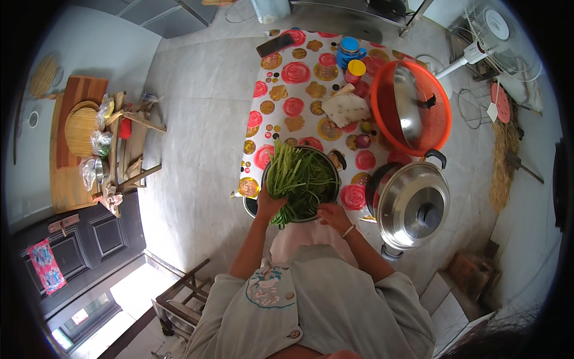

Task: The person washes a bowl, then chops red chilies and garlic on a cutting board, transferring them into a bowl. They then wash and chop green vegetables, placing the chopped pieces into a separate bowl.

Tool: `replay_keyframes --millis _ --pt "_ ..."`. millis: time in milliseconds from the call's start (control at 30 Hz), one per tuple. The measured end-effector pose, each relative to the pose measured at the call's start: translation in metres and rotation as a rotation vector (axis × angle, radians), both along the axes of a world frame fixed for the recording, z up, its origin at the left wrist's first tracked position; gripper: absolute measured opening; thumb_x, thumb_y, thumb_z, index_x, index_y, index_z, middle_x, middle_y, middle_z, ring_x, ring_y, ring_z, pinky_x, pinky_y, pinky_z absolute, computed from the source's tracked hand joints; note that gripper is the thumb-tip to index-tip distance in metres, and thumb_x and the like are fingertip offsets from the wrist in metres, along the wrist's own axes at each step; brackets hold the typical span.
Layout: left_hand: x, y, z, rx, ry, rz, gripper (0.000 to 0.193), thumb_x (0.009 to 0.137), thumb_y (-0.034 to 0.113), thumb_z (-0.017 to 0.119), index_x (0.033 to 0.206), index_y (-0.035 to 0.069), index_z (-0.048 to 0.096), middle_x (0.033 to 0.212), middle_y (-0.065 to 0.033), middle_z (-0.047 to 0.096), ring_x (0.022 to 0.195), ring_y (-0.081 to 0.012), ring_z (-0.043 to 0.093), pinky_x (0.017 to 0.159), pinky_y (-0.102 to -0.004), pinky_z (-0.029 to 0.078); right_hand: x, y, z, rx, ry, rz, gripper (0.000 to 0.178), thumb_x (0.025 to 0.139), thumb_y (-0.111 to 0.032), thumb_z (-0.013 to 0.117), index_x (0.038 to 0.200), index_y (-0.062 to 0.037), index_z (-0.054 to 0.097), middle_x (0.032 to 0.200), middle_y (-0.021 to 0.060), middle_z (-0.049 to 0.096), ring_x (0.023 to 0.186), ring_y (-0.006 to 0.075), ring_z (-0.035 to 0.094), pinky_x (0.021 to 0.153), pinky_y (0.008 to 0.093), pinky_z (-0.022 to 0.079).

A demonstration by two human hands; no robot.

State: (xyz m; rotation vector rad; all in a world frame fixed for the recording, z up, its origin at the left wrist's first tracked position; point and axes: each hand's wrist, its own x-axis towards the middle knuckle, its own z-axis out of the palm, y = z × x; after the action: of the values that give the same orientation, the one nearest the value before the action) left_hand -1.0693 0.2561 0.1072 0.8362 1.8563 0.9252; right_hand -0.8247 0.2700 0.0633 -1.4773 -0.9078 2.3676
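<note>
A round metal pot (339, 181) stands at the near edge of the table, full of long-stemmed leafy greens (311, 173). My left hand (272, 204) is closed round a bunch of these greens (284, 167) at the pot's left side, with the stems pointing away from me. At the near right rim, my right hand (332, 216) has its fingers curled together beside the leaves. Whatever those fingers hold, if anything, is too small to make out. Leaves cover the inside of the pot.
A lidded steel pot (412, 206) sits to the right. Beyond it, an orange plastic basket (442, 128) holds a glass lid (408, 107). On the flowered tablecloth (293, 128) lie a white cloth (347, 109), a blue mug (350, 54), a yellow-lidded jar (356, 69) and a phone (275, 45).
</note>
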Motion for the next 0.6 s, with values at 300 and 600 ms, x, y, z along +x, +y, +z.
replay_keyframes --millis 300,600 --pt "0.003 -0.019 0.042 0.121 -0.183 0.173 0.054 0.065 -0.007 0.071 0.116 0.001 0.053 0.107 -0.0081 0.061 0.097 -0.0195 0.058 0.086 -0.0334 0.047 -0.010 -0.022 -0.016 -0.722 0.292 0.064 0.068 0.086 -0.058 0.046 0.132 -0.0082 0.039 0.118 0.0183 0.055 0.102 0.0324 0.058 0.085 0.0436 0.048" --pt "0.013 -0.039 0.090 0.200 -0.436 0.469 0.057 0.065 -0.016 0.064 0.117 0.001 0.051 0.107 -0.0109 0.060 0.097 -0.0235 0.060 0.083 -0.0359 0.052 -0.078 0.007 0.061 -0.728 0.964 -0.305 0.085 0.079 -0.071 0.042 0.136 -0.0086 0.035 0.131 0.0149 0.046 0.115 0.0274 0.051 0.096 0.0444 0.041"
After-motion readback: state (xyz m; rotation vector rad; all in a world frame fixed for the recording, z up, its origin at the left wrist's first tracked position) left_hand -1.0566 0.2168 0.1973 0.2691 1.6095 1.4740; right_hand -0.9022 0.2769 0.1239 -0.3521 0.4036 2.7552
